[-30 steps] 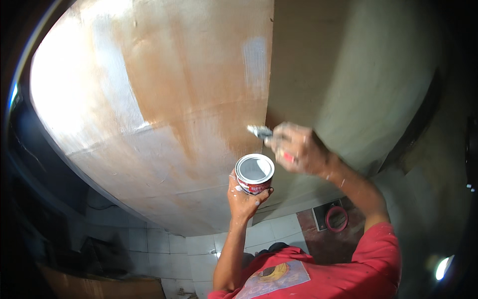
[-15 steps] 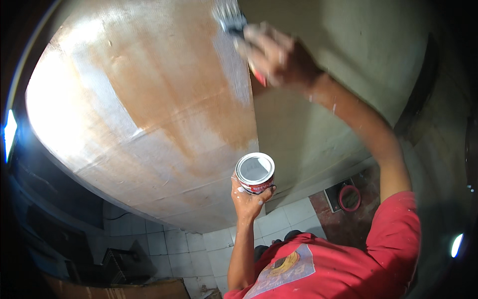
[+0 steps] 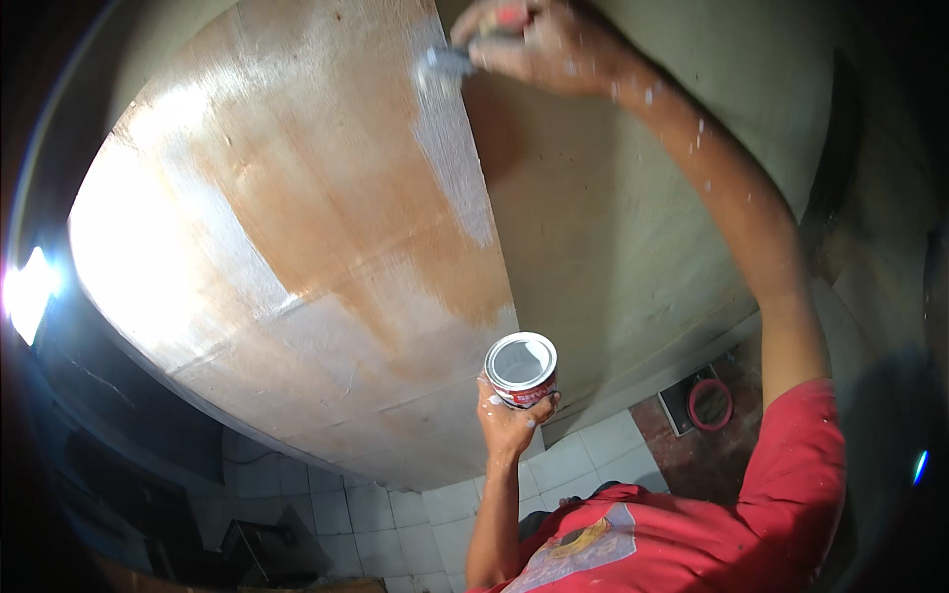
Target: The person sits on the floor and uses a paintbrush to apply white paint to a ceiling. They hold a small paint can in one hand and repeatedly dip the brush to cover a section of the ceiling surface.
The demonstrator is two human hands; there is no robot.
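Paint can: we see a small round tin [image 3: 521, 369] with a red-banded side, held upright below the board, near its lower edge. Its open top shows pale grey-white paint inside.
Board: a large brown plywood panel [image 3: 297, 227] fills the upper left; a white painted stripe runs down its right edge, and pale patches cover its left and lower parts.
Edges: the board's right edge meets a plain greenish wall [image 3: 633, 227]; the brush works just at that seam.
Open room: below the board we see white floor tiles [image 3: 415, 514] and a red ring-shaped thing [image 3: 710, 403] well apart from both hands.
Left hand: the left hand [image 3: 511, 420] grips the tin from beneath, fingers curled round its side.
Right hand: the right hand [image 3: 554, 44], raised at the top, is closed on a paintbrush [image 3: 450, 64]; its bristles touch the board's top right edge.
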